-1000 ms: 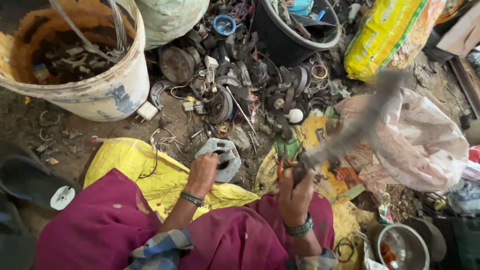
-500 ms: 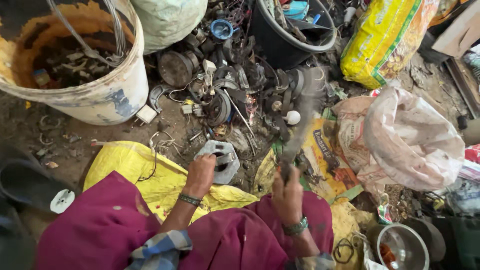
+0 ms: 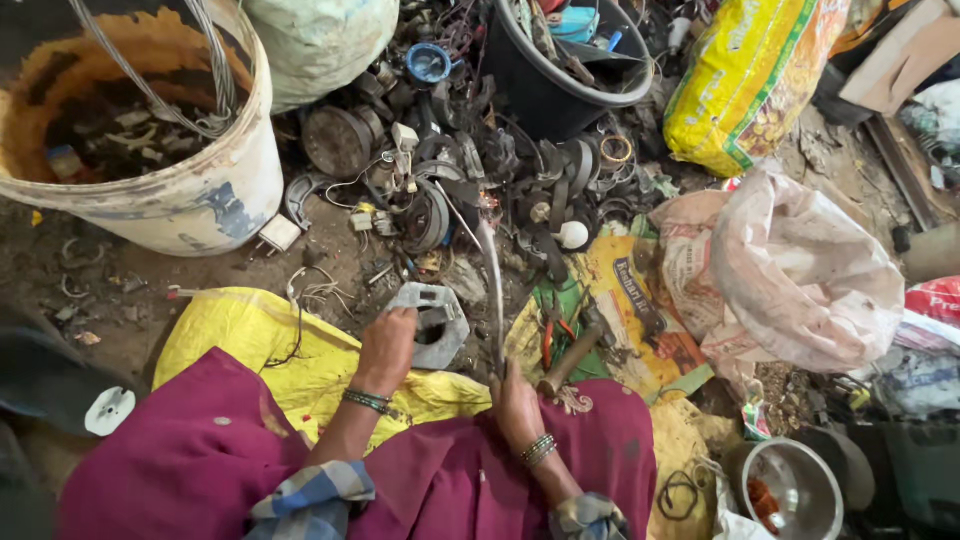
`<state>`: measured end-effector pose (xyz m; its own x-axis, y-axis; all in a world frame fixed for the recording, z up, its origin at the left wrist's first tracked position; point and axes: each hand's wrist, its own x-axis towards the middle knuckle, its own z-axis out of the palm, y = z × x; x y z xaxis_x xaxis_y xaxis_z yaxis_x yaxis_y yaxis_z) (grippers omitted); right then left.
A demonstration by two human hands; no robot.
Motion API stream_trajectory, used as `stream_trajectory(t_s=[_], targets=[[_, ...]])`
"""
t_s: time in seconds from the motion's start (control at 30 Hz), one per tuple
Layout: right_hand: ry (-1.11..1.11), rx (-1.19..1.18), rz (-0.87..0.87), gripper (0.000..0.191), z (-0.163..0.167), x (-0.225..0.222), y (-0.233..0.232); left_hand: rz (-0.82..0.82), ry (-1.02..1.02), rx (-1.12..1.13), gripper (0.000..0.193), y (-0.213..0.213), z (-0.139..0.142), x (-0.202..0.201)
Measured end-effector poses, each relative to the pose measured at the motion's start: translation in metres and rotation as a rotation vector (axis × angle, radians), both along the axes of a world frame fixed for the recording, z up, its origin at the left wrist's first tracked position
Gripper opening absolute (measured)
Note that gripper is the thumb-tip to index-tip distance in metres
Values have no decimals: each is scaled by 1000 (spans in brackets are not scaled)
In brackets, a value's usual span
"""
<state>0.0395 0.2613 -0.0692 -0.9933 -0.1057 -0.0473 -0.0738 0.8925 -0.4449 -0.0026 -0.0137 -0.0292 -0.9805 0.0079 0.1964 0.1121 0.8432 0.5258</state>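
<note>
**Desk:** What does the frame show?

**Photographer:** A person seated on the ground among scrap, seen from above. The left hand (image 3: 385, 345) is closed on a grey metal casing (image 3: 432, 322) that rests at the edge of a yellow sack (image 3: 240, 335) spread over the lap. The right hand (image 3: 515, 400) is curled around the lower end of a long thin rod (image 3: 494, 290), which rises from the fist toward the scrap pile (image 3: 470, 170).

**Desk:** Is the rod touching the casing?

**Photographer:** No. It stands just beside the casing, to its right. The rod is blurred, so it may be a blade or a strip; I cannot tell which.

**Desk:** What surrounds the hands?

**Photographer:** A white bucket (image 3: 200, 205) holding wire and scrap at upper left, a black tub (image 3: 560, 95) of parts at the top, and a yellow printed bag (image 3: 745, 80) at upper right. A pale plastic sack (image 3: 800, 270) sits to the right. A steel bowl (image 3: 795, 490) lies at lower right, and a hammer (image 3: 572, 360) rests just beside the right hand.
</note>
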Motion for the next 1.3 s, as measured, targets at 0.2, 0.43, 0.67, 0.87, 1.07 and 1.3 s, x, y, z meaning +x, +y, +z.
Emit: stream_trajectory(t_s=[0.2,0.43,0.67,0.87,1.07,1.3], targets=[[59,-227,9,38,11,5,-14,-3,37,135,15,-6,-1,3],[-98,-214,8,38,6,1,-20,10,71,349,42,-21,-8,-6],[9,-209,84,40,4,4,-27,95,66,337,45,-25,0,-11],[124,-227,143,43,54,15,-53,154,-130,266,39,-27,3,-16],[387,-468,77,28,152,0,-67,160,91,350,44,-24,-5,-17],[736,-219,141,27,74,-21,-30,144,14,345,40,-26,-14,-23]])
